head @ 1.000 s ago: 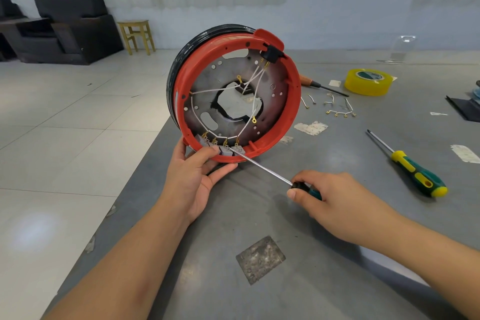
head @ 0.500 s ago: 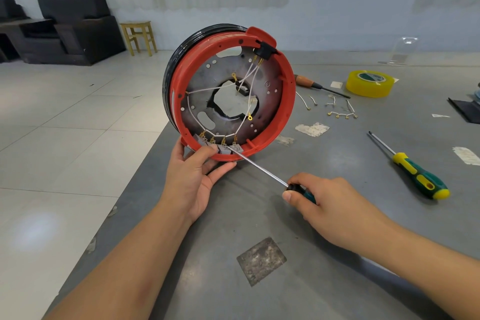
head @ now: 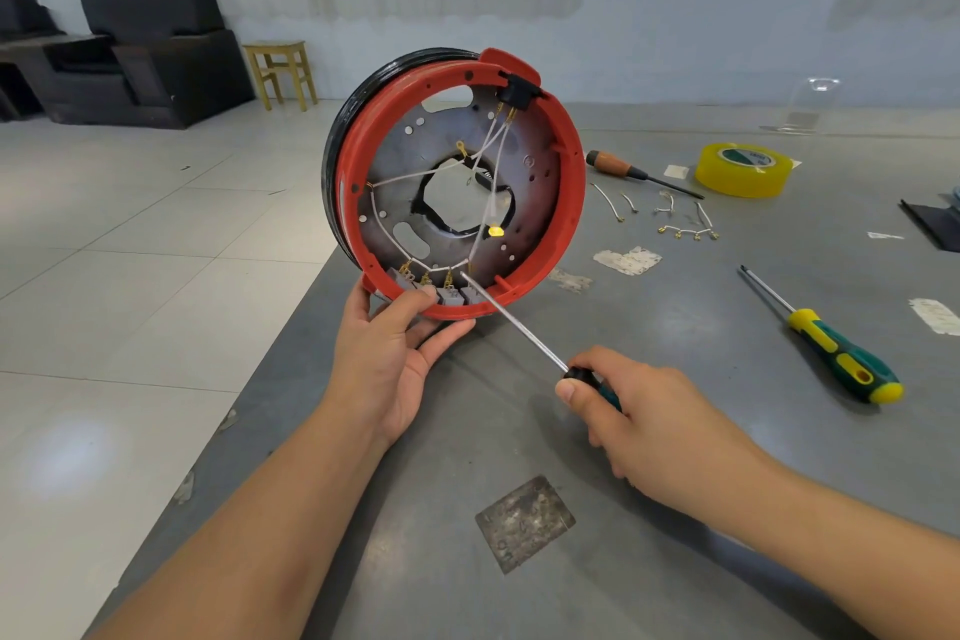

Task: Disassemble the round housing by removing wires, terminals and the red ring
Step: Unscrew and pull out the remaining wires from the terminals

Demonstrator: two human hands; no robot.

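The round housing (head: 524,203) stands on edge near the table's left edge, its open face toward me. A red ring (head: 569,192) rims a grey metal plate with a black band behind it. White wires (head: 415,178) with brass terminals cross the plate to grey terminal blocks (head: 451,295) at the bottom. My left hand (head: 387,353) grips the lower rim, thumb on the blocks. My right hand (head: 649,418) holds a screwdriver (head: 511,322) whose tip rests at the rightmost block.
Loose removed wires (head: 680,224) lie on the grey table (head: 675,327) behind the housing, beside an orange-handled screwdriver (head: 621,168) and a yellow tape roll (head: 744,169). A green-yellow screwdriver (head: 831,353) lies at right. The table edge runs diagonally past my left arm.
The housing has turned slightly to the left in my left hand. The screwdriver tip stays at the bottom terminal blocks, and my right hand has shifted a little.
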